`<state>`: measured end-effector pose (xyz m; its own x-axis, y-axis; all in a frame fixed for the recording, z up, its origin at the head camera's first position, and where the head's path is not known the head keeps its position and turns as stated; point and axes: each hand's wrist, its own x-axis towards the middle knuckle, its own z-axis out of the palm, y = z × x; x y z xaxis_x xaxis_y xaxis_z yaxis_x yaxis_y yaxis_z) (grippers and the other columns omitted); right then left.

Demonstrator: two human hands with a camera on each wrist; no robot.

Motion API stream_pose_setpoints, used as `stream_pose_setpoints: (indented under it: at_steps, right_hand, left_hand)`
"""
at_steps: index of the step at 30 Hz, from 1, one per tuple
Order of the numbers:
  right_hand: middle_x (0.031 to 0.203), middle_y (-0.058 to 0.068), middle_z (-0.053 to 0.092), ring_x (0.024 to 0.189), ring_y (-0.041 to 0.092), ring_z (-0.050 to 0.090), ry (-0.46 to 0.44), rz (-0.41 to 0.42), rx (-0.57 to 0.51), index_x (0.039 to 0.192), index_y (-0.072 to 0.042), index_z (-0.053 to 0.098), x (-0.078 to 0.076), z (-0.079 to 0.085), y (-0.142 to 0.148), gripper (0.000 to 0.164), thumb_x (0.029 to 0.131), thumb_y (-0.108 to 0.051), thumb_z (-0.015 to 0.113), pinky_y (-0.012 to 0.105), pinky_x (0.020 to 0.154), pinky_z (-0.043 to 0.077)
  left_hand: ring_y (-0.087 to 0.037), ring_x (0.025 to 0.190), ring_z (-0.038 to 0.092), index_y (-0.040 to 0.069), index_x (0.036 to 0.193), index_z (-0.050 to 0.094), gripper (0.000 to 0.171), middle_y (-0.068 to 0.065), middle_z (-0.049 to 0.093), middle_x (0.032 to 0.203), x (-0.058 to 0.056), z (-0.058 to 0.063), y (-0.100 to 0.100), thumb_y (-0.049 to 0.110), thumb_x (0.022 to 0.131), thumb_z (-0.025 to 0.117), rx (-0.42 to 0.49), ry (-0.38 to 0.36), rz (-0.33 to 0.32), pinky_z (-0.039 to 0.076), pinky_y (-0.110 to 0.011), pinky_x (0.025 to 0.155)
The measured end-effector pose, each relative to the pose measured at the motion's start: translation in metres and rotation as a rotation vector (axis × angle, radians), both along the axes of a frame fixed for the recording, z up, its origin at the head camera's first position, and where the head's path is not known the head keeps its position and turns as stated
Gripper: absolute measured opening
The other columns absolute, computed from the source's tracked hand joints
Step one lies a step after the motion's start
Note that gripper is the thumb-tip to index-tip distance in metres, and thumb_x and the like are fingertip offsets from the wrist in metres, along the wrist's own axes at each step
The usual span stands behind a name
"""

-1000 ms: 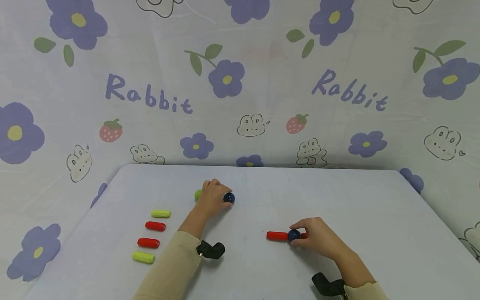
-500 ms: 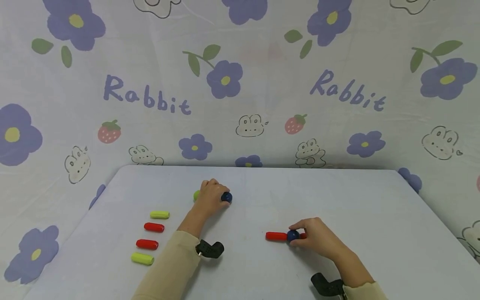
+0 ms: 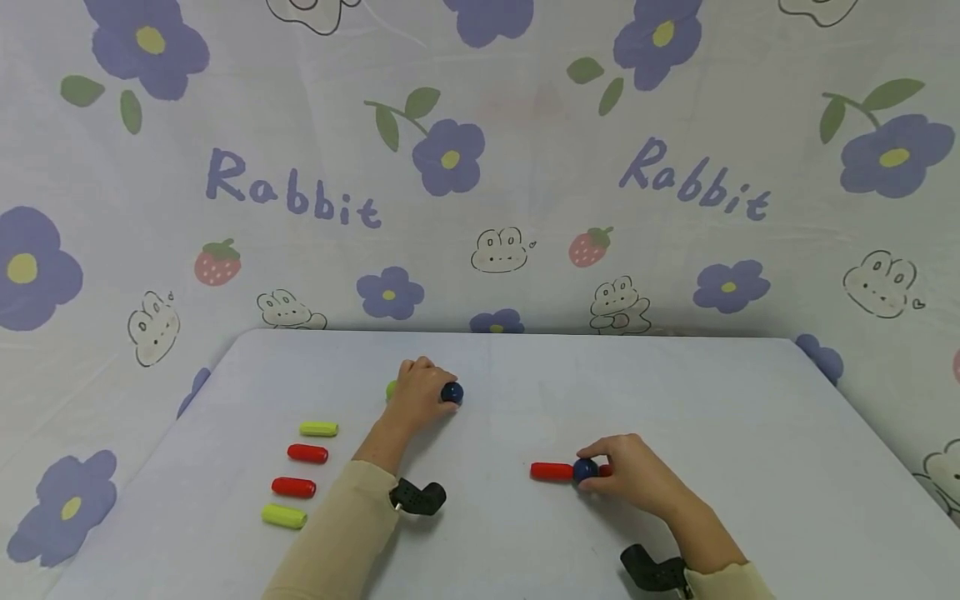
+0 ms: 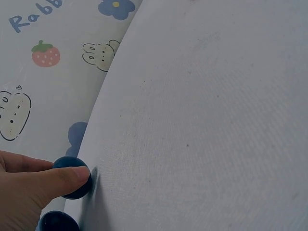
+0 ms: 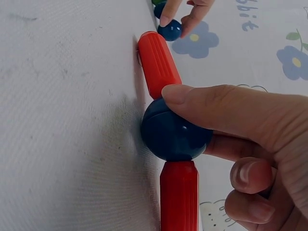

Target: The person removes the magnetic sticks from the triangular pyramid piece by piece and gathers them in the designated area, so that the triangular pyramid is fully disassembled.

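Note:
At the back of the table my left hand (image 3: 417,393) pinches a dark blue ball (image 3: 452,393) between thumb and fingers. Beside it a second dark blue ball (image 4: 58,222) shows in the left wrist view. A green piece (image 3: 391,390) peeks out behind this hand, mostly hidden. Nearer the front, my right hand (image 3: 637,477) holds another dark blue ball (image 5: 175,131) with thumb and finger. Red sticks join this ball at opposite sides: one red stick (image 5: 159,63) points left in the head view, while the other red stick (image 5: 179,197) is partly covered by the hand.
Left of my left forearm, loose sticks lie in a column: a yellow-green stick (image 3: 318,429), a red stick (image 3: 307,454), another red stick (image 3: 293,487) and another yellow-green stick (image 3: 284,516). A patterned cloth (image 3: 540,192) hangs behind the white table (image 3: 675,392).

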<state>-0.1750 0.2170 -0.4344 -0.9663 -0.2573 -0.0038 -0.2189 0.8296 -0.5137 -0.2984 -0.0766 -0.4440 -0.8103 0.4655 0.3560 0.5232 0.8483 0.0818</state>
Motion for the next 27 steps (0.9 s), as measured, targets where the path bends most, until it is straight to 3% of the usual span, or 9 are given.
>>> stream_pose_setpoints:
  at_steps: [15,23,27]
  right_hand:
    - [0.105,0.012,0.069,0.08,0.013,0.055,0.018,0.002,0.004,0.103,-0.002,0.07,0.001,0.0,-0.001,0.035,0.072,-0.014,0.079,0.027,0.07,0.051]
    - [0.105,0.012,0.069,0.084,0.014,0.057,0.018,0.002,0.008,0.103,-0.001,0.07,0.001,0.0,-0.001,0.035,0.072,-0.014,0.079,0.03,0.073,0.052]
    - [0.106,0.012,0.069,0.085,0.014,0.057,0.017,0.003,0.005,0.104,-0.001,0.07,0.0,-0.001,0.0,0.036,0.071,-0.014,0.079,0.029,0.072,0.052]
  left_hand:
    - [-0.019,0.096,0.054,0.013,0.108,0.069,0.043,-0.001,0.071,0.104,-0.002,0.002,0.0,0.033,0.072,0.079,-0.013,-0.004,0.009,0.035,-0.036,0.08]
    - [-0.019,0.099,0.054,0.013,0.111,0.068,0.044,-0.001,0.07,0.107,0.0,0.001,0.001,0.035,0.074,0.078,-0.011,-0.002,-0.026,0.036,-0.038,0.083]
    - [-0.019,0.1,0.054,0.014,0.112,0.068,0.046,0.0,0.07,0.108,0.011,0.003,0.01,0.037,0.074,0.077,0.018,0.054,-0.095,0.035,-0.038,0.084]
